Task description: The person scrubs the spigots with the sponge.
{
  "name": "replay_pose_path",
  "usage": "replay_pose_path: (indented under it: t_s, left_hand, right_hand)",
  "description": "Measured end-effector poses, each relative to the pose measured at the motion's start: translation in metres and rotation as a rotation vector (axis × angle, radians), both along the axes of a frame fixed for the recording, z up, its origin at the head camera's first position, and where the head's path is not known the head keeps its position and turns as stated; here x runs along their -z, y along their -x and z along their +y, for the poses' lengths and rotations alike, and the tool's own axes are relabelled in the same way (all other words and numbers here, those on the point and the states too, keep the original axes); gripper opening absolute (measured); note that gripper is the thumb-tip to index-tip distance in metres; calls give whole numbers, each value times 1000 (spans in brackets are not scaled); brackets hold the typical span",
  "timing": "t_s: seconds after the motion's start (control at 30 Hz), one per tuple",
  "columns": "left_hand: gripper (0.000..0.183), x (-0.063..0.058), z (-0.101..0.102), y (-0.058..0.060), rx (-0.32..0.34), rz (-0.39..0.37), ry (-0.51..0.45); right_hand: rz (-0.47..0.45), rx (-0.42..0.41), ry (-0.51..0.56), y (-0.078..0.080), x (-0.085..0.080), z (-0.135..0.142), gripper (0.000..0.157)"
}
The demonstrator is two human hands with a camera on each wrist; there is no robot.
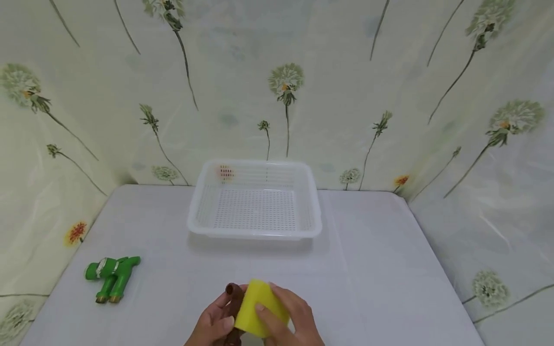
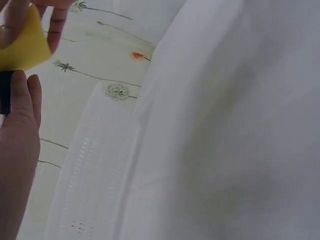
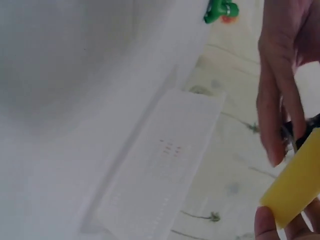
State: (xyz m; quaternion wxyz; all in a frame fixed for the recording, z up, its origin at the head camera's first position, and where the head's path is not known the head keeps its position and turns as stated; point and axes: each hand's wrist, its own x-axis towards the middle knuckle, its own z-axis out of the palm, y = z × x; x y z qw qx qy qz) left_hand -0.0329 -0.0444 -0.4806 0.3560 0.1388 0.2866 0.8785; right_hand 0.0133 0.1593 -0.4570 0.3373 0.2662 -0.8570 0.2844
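Note:
Low in the head view, my left hand (image 1: 209, 326) holds a brown tubular piece (image 1: 236, 302) with a round open end; its full shape is hidden by the hands. My right hand (image 1: 294, 315) grips a yellow sponge (image 1: 254, 294), which lies against the brown piece's right side. In the left wrist view, the sponge (image 2: 31, 42) is at the upper left, above a dark end of the piece (image 2: 5, 92). The right wrist view shows the sponge (image 3: 295, 185) between the right hand's fingertips (image 3: 265, 220) and the left hand (image 3: 280, 65).
A white perforated plastic basket (image 1: 255, 234) stands at the back of the white-covered table (image 1: 372, 269). On the left lies a green branched tap-like fitting (image 1: 117, 270) with brass-coloured ends. A dandelion-patterned sheet (image 1: 329, 96) hangs behind and along both sides.

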Motion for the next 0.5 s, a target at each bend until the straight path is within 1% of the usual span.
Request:
replay_pose_path:
  t_s: [0.07,0.1,0.17,0.23,0.27,0.3,0.33,0.37,0.43,0.5]
  left_hand:
    - [50,-2,-1,0,-13,13,51]
    - [55,-3,0,0,-21,43,67]
    - [64,-5,2,0,-44,76,105]
    - [70,-7,6,-2,-84,102,143]
    - [72,-7,8,-3,-108,114,162]
    - [74,-8,11,-4,-136,128,189]
    - [75,-9,14,-5,-172,141,231]
    - [76,-9,16,-7,-211,175,279]
    - [78,-10,20,-9,-292,294,392]
    - [79,-11,23,-12,-376,463,507]
  right_hand:
    - [-95,59,38,0,5,8,40]
    - [-130,87,71,0,7,11,42]
    - [-178,137,145,1,10,16,49]
    - [-252,197,206,-1,10,18,58]
    - [-299,213,253,-2,9,19,61]
    - [-353,212,311,-3,7,18,63]
    - [-421,206,381,-4,5,18,62]
    - [-502,194,466,-6,1,16,59]
    - [-680,170,686,-11,-8,12,52]
    - [-818,138,884,-17,-18,8,47]
